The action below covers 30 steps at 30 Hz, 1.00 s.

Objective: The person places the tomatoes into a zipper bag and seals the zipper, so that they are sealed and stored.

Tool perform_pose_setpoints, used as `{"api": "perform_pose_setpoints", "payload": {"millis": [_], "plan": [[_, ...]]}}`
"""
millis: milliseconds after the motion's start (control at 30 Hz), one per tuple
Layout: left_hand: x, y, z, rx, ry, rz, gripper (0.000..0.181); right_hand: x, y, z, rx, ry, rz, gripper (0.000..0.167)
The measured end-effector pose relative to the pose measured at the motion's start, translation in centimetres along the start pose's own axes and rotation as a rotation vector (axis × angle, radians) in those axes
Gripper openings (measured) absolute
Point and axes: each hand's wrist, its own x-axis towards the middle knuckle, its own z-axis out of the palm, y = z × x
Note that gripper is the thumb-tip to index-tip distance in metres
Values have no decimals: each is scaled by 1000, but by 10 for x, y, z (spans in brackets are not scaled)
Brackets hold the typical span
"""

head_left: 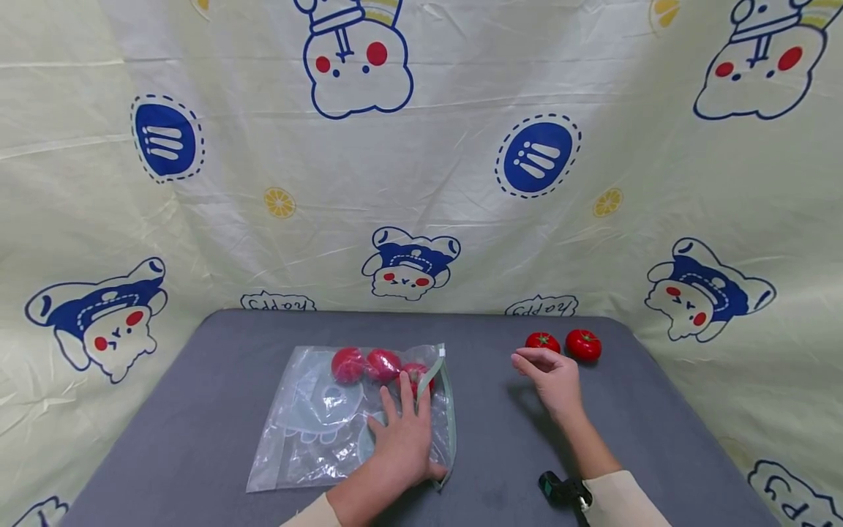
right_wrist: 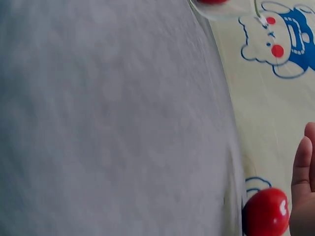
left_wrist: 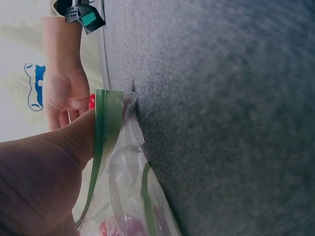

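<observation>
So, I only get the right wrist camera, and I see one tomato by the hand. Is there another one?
Observer: Yes! The head view shows two loose tomatoes near the right hand.
Operator: Cool! What's happening on the other side?
Observer: The left hand lies spread on a clear bag.
Operator: How many things are inside it?
Observer: I count three round red things showing through it.
</observation>
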Motion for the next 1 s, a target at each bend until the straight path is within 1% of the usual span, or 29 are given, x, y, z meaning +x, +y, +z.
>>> {"api": "perform_pose_setpoints", "payload": {"millis": [33,100,200,333,400,467,600,700,833,1000], "plan": [[0,0,0,1,-2,2,132,0,-2,-2,3,20,6,33],[0,-1,0,3,-6,2,131,1,-5,-6,3,69,-6,30],[0,-1,-1,5,-11,1,131,2,-14,-13,14,150,-28,27],[-1,0,-1,5,-10,-2,130,7,-22,-24,49,244,-81,25],[0,0,-2,5,-8,-1,130,12,-20,-31,57,280,-93,25],[0,0,-2,3,-7,0,130,18,-13,-39,57,309,-96,25],[0,0,-2,-4,-16,-3,129,31,6,-53,45,372,-68,27],[0,0,-1,-11,-21,-5,128,40,17,-62,17,407,-38,26],[0,0,-2,-17,-19,-2,127,49,23,-70,-60,433,18,27],[0,0,-1,-21,-17,0,127,58,26,-77,-115,434,98,37]]}}
